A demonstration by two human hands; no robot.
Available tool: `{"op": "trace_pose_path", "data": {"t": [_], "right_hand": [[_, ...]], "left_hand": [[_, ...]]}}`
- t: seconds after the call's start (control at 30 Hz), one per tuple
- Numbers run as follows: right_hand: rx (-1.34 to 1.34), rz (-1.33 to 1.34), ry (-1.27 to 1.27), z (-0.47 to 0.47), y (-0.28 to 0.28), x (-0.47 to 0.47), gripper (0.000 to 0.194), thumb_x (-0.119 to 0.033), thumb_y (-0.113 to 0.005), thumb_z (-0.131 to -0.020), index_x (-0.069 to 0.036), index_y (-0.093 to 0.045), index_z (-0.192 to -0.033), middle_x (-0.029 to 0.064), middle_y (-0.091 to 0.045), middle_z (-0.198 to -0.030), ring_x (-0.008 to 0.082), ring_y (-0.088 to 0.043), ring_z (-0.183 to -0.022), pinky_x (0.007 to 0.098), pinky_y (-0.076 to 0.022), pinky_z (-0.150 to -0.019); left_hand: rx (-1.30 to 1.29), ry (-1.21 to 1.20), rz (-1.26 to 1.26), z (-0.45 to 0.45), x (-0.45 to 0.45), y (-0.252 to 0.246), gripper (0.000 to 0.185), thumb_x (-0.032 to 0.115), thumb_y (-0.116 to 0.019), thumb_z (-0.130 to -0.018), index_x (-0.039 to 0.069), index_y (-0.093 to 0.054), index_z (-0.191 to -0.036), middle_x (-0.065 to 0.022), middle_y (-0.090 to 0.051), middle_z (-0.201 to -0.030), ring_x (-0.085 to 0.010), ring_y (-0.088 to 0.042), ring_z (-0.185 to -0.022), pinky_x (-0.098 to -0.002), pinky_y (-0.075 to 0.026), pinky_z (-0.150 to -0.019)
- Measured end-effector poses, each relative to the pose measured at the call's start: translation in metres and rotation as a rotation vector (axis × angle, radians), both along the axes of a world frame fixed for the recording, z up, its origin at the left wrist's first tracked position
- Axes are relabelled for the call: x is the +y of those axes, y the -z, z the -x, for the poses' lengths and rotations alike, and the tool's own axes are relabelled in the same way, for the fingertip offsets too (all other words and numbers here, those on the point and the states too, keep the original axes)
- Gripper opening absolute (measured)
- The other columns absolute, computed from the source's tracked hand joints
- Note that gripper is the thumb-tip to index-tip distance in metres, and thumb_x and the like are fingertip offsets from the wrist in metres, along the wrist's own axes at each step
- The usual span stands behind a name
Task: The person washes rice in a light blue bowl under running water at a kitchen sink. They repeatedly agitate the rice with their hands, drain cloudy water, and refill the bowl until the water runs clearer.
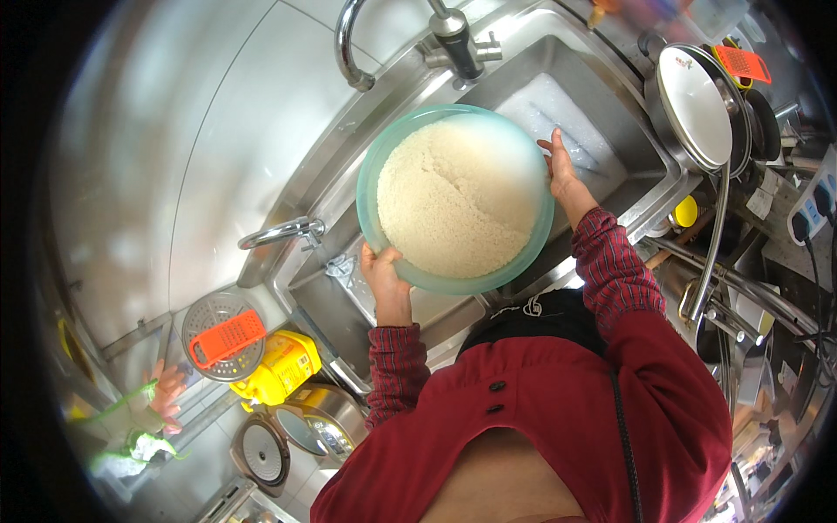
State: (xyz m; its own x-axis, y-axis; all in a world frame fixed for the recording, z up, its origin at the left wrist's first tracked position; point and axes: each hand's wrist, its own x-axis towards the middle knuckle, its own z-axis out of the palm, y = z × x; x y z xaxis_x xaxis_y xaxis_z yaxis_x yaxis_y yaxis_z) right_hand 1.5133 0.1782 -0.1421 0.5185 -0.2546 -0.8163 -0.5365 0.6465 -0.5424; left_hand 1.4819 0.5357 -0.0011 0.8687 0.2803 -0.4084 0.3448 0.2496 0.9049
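Observation:
A large translucent green plastic basin (pixel 373 242) spans the middle of the view, over a steel double sink (pixel 621 98). It holds white rice grains (pixel 451 202), with cloudy water over the upper right part. My left hand (pixel 387 278) grips the basin's lower left rim, thumb on top and fingers partly hidden beneath. At the right side of the basin is my right hand (pixel 565 173), palm against the wall and fingers spread. Foamy water (pixel 556 118) lies in the right sink bowl.
A chrome faucet (pixel 353 59) arches behind the basin; a shorter spout (pixel 281 232) stands left. Pans and a white bowl (pixel 693 104) sit at the sink's right edge. At lower left are an orange grater (pixel 227 338), a yellow jug (pixel 281 369) and an open-lidded cooker (pixel 340 412).

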Motion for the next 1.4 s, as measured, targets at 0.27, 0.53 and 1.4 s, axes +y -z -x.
{"op": "trace_pose_path", "data": {"t": [0.27, 0.53, 1.4], "right_hand": [[0.002, 0.024, -0.027, -0.001, -0.001, 0.0, 0.086, -0.075, -0.032, -0.095, -0.007, -0.05, -0.144, 0.0203, -0.057, -0.135, 0.0288, -0.055, -0.116, 0.0452, -0.0415, -0.102], [0.024, 0.047, -0.044, -0.003, 0.012, -0.003, 0.084, -0.074, -0.032, -0.096, -0.008, -0.05, -0.144, 0.021, -0.056, -0.135, 0.0294, -0.054, -0.119, 0.0455, -0.0411, -0.104], [0.037, 0.038, -0.029, 0.0, 0.007, -0.003, 0.081, -0.076, -0.038, -0.093, -0.013, -0.056, -0.14, 0.0243, -0.042, -0.148, 0.0317, -0.048, -0.124, 0.0458, -0.0386, -0.106]], "left_hand": [[-0.006, 0.01, -0.009, 0.0, -0.002, 0.0, 0.04, -0.018, -0.047, -0.067, 0.001, -0.059, -0.1, -0.0106, -0.066, -0.098, -0.0208, -0.066, -0.083, -0.0317, -0.055, -0.07], [0.009, 0.0, -0.032, 0.003, -0.007, -0.002, 0.039, -0.018, -0.048, -0.067, 0.001, -0.059, -0.1, -0.0111, -0.066, -0.098, -0.0211, -0.066, -0.083, -0.0323, -0.055, -0.071], [-0.007, 0.011, 0.002, 0.006, -0.01, -0.002, 0.037, -0.018, -0.053, -0.065, 0.003, -0.06, -0.094, -0.0051, -0.064, -0.089, -0.0168, -0.061, -0.077, -0.0278, -0.05, -0.067]]}}
